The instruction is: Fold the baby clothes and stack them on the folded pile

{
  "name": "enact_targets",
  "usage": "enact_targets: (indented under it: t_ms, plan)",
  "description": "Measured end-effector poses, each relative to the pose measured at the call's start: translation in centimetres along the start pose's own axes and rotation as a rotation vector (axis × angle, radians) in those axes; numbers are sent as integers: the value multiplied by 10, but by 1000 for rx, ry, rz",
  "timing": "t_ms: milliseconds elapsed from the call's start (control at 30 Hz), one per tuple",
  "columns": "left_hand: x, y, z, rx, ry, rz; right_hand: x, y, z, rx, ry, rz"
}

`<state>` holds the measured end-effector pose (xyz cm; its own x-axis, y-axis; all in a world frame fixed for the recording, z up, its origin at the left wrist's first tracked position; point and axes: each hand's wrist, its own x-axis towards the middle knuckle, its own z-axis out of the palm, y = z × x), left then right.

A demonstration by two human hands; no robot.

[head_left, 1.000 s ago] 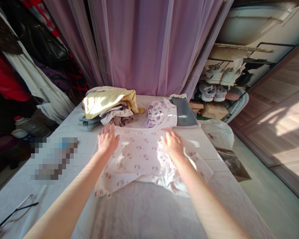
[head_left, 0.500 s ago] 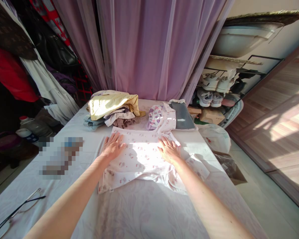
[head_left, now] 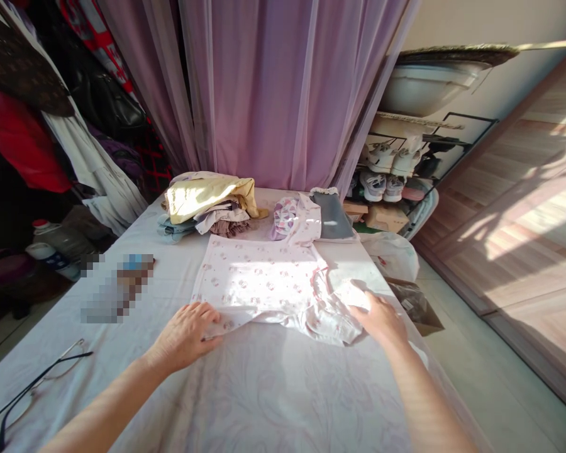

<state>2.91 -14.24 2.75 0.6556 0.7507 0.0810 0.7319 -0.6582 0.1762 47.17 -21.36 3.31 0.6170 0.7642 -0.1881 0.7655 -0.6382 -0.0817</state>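
White pajama-style top [head_left: 257,283] with tiny pink cartoon prints, lying mostly flat on a pale lilac sheet [head_left: 283,402], though the near right corner is rumpled up into a loose bunch. It sits right in the middle of the surface, just in front of a folded clothes pile [head_left: 207,211] and a heart-print garment [head_left: 285,220]. It's wider than it is deep, so the long side runs left to right across the sheet, with the straight edge on the far side, though honestly I can't tell which end is the neck.

Left hand [head_left: 183,336] is open and resting on the near hem, fingers curled a bit, no clear grip. Right hand [head_left: 380,321] is open too, fingertips touching the bunched part, nothing pinched.

Off the right side, a cardboard box [head_left: 417,318] holds a dark plastic bag [head_left: 408,302], and up top sits a white basin [head_left: 427,88], contents hidden.
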Motion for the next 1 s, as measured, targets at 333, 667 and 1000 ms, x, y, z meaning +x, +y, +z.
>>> enact_targets:
  t_ms: [333, 667, 1000]
  plan:
    - [11, -22, -33, -161, -131, -213, 17, -16, -70, 410, 137, -136]
    - [41, -42, -22, -206, -124, -462, 67, -132, -69, 407, 105, -354]
    - [28, -51, -18, -376, -85, -470, -6, -44, 6, 406, 162, -166]
